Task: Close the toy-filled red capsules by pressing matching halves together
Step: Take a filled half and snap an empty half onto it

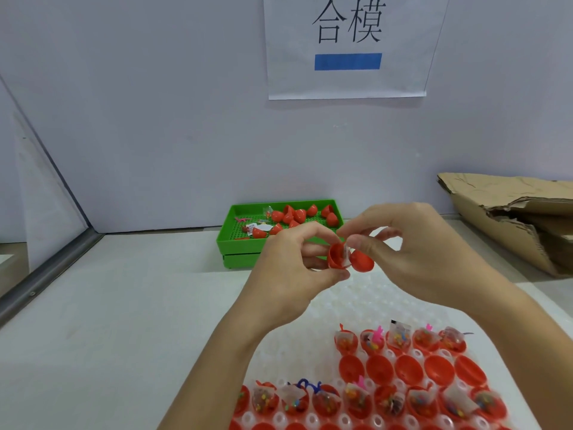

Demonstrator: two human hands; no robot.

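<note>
The left hand (288, 268) pinches a red capsule half (336, 255) with a little toy bag in it. The right hand (412, 243) pinches the other red half (362, 261) right beside it, held up over the counter (124, 305). More filled halves (356, 401) sit in the white tray (366, 299) below. A green tray (248, 240) sits behind.
</note>
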